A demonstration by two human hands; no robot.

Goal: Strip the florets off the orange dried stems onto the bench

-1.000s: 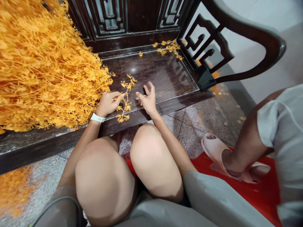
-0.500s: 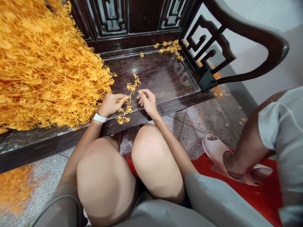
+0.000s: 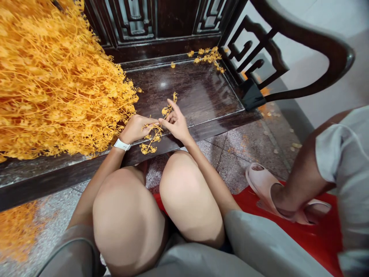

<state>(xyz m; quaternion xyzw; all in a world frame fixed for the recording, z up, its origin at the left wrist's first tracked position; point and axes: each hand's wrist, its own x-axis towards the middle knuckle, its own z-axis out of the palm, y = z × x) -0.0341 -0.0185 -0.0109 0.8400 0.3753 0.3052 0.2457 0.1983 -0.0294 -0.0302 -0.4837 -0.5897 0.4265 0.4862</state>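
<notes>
A thin yellow-orange plastic flower sprig (image 3: 152, 139) with branching stems is pinched in my left hand (image 3: 136, 129), which wears a white wristband. Its lower branches hang below those fingers over the bench edge. My right hand (image 3: 177, 125) meets the left fingertips at the stem, thumb against it and other fingers curled around the upper part. The right index finger points outward. Part of the stem is hidden by the fingers. To the left rises a big heap of the same sprigs (image 3: 66, 100), close beside my left hand.
The heap lies on a dark wooden bench (image 3: 198, 92) with a carved armrest (image 3: 311, 42). Several loose yellow pieces (image 3: 210, 57) lie in the back corner. Orange sprigs (image 3: 20, 231) cover the floor at left. Another person's leg and pink slipper (image 3: 262, 184) are at right, near something red (image 3: 323, 242).
My right hand has moved left from beside the sprig to touch it at my left fingertips. The sprig's upper end has tipped to the right.
</notes>
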